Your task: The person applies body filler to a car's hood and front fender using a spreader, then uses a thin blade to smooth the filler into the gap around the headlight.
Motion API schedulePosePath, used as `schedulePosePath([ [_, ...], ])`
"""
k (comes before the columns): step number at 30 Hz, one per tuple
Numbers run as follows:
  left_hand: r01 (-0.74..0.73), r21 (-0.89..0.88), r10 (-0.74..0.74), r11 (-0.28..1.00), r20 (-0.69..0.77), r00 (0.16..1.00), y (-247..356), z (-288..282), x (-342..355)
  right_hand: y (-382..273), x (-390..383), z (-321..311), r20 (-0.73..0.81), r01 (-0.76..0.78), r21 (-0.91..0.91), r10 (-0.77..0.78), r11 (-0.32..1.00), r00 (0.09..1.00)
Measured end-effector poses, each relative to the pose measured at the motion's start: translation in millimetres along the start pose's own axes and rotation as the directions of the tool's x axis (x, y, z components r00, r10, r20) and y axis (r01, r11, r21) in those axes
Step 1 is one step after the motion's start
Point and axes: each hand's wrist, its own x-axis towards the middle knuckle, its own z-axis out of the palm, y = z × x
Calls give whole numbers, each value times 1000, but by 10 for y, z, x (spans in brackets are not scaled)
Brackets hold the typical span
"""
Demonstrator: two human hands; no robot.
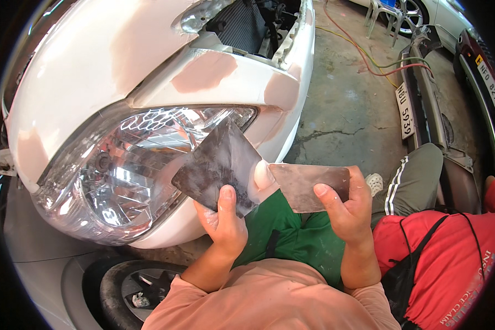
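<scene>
My left hand [225,223] grips a dark, square mixing plate [217,165] by its lower edge, thumb on top. Pale smears cover the plate, and a lump of light pinkish body filler [263,177] sits at its right corner. A greyish, roughly trapezoid filler spreader [305,186] is pinched in my right hand [351,206], thumb on its face. Its narrow left end meets the filler. Both tools are held in front of a white car's headlight [121,176]. Pinkish-brown filler patches [204,71] mark the bodywork [71,71] around it.
A person in a red shirt [440,264] is close on my right. Car bumpers [432,118] lie beyond that person, with red and yellow-green hoses [363,52] across the concrete floor [330,110]. A wheel [118,297] stands at lower left.
</scene>
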Motion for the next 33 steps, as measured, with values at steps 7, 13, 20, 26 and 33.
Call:
schedulePosePath([
  [7,12,-23,-10,1000,52,999,-13,5,-63,-34,32,51,35,34,-107,-30,994,999],
  [13,-32,-38,30,999,-38,999,72,-187,-94,-74,120,60,79,391,-400,-393,829,916],
  [20,116,-8,-112,993,226,968,381,-942,-80,295,644,-10,236,508,-479,-453,716,860],
  [26,96,98,-137,990,648,749,393,-822,265,503,1047,-75,299,445,-409,-343,797,890],
  [33,51,72,-87,996,722,687,280,-887,293,469,1141,-81,352,429,-421,-292,799,889],
])
